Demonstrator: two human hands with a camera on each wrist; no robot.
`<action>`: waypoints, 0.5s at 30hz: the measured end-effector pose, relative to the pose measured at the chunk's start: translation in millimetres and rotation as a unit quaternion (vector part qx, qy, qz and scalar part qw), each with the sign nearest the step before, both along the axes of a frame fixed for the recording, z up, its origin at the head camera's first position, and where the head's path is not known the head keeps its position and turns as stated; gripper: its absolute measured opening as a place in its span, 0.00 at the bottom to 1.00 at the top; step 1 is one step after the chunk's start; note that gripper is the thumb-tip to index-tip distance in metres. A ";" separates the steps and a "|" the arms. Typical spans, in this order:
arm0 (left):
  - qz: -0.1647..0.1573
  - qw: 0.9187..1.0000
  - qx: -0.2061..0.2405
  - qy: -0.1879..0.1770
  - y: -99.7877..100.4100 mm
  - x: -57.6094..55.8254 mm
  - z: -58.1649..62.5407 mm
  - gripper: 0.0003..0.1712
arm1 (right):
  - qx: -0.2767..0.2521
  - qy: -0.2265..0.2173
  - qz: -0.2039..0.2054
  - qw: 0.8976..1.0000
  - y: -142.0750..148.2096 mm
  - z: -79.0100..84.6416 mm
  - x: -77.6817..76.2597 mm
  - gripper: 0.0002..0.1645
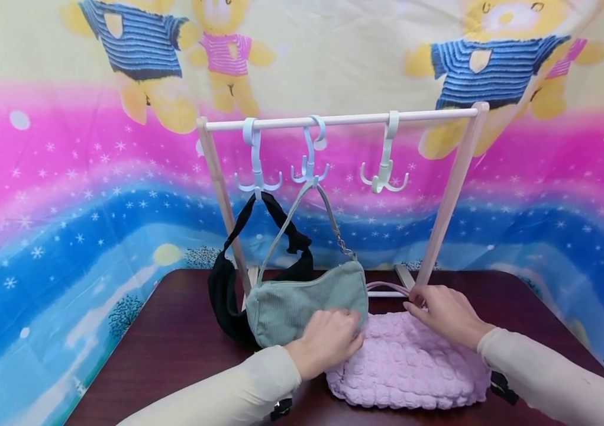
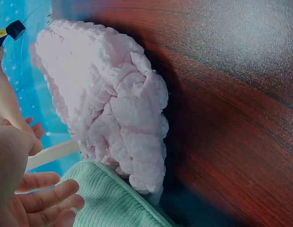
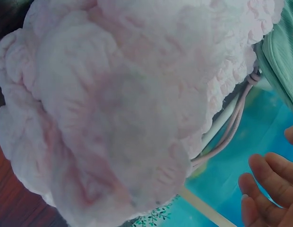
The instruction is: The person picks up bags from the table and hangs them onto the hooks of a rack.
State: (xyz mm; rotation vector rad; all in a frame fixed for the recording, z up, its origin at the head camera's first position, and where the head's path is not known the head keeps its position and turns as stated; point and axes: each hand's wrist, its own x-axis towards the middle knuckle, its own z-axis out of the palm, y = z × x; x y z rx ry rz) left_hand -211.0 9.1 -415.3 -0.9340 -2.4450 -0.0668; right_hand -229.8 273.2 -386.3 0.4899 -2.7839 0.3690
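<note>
A pink puffy quilted bag [image 1: 408, 367] rests on the table, its thin cord handle [image 3: 236, 118] raised in a loop at the back. My right hand [image 1: 448, 313] is over the bag's far right side, overlapping the handle's end in the head view. The right wrist view shows its fingers [image 3: 262, 187] relaxed and apart from the cord. My left hand [image 1: 328, 340] is between the pink bag and a green corduroy bag [image 1: 302, 296]. Its fingers [image 2: 49, 196] are loosely bent, overlapping the green corduroy in the left wrist view. The green bag's strap hangs from the middle hook.
A pale wooden rack [image 1: 453, 195] stands at the back of the dark table [image 1: 174, 343]. Its rail carries two bluish hooks and a whitish hook [image 1: 385, 160] on the right. A black bag [image 1: 222, 296] hangs from the left hook [image 1: 256, 165]. A printed cloth [image 1: 67, 236] surrounds the table.
</note>
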 end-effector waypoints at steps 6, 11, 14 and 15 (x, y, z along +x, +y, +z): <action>-0.006 1.000 0.006 -0.024 7.0 -1.1 -4.5 0.17 | 0.007 -0.020 -0.007 1.000 0.5 -3.5 -1.3 0.06; 0.000 0.999 0.000 -0.036 12.0 1.9 -7.3 0.19 | 0.010 -0.025 -0.007 1.000 0.5 -4.7 -2.6 0.07; 0.004 0.999 -0.004 -0.036 13.2 3.8 -7.4 0.20 | 0.009 -0.034 -0.010 0.999 0.2 -5.2 -2.5 0.07; 0.006 0.999 -0.005 -0.039 13.5 4.2 -7.0 0.20 | 0.008 -0.036 -0.011 0.999 0.1 -5.4 -2.4 0.07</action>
